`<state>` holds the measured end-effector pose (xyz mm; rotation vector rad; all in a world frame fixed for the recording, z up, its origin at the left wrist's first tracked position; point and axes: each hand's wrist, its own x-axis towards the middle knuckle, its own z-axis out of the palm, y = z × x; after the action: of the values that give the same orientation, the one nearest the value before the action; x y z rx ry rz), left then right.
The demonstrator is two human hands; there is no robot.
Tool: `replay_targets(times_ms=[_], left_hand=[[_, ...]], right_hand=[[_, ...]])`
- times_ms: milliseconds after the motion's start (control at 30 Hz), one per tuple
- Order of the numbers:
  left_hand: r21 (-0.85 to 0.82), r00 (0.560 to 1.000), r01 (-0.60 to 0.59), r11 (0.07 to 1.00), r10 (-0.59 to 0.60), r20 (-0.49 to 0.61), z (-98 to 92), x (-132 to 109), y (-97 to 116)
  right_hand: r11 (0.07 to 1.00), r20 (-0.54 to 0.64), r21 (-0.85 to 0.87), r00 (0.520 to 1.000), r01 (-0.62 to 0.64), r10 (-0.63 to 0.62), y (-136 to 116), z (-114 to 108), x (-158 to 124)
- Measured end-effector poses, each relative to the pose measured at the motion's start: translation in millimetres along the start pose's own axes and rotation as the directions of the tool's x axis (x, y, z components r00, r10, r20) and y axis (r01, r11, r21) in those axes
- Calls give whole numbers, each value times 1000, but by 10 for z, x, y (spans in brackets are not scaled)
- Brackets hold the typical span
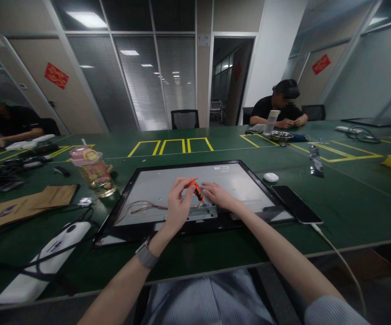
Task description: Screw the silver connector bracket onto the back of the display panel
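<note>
A flat display panel [243, 185] with a black frame and grey back lies in front of me on the green table. My left hand [179, 198] is closed around an orange and black screwdriver [197, 191], tilted with its tip down at a metal bracket [202, 213] on the panel's near edge. Beside the screwdriver, my right hand [217, 195] rests low over the panel with its fingers stretched out, holding nothing that I can see. Thin wires [148, 206] run left from the bracket across the panel.
Left of the panel stand a pink-lidded bottle [92, 171] and a white power strip [46, 259] with black cables. A brown paper bag [29, 205] lies farther left. On the right are a phone [297, 204] on a cable and a white earbud case [270, 177]. Two people sit across the table.
</note>
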<state>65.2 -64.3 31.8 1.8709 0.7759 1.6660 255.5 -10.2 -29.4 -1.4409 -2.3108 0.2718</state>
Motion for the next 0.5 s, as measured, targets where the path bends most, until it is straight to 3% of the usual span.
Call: replay_targets(times_ms=[233,367,500], left_hand=[[-119,990,47,992,-30,137,23,-5,-40],[-126,989,49,991,-31,142,67,-37,-88],[-199,977,148,969,-112,179,57,-45,-86]], right_hand=[[1000,32,10,999,-4,4,-25,-26,-4],[999,11,23,1000,28,-28,-44,-45,-17],[999,-21,22,999,48,-48,-22,-22,-10]])
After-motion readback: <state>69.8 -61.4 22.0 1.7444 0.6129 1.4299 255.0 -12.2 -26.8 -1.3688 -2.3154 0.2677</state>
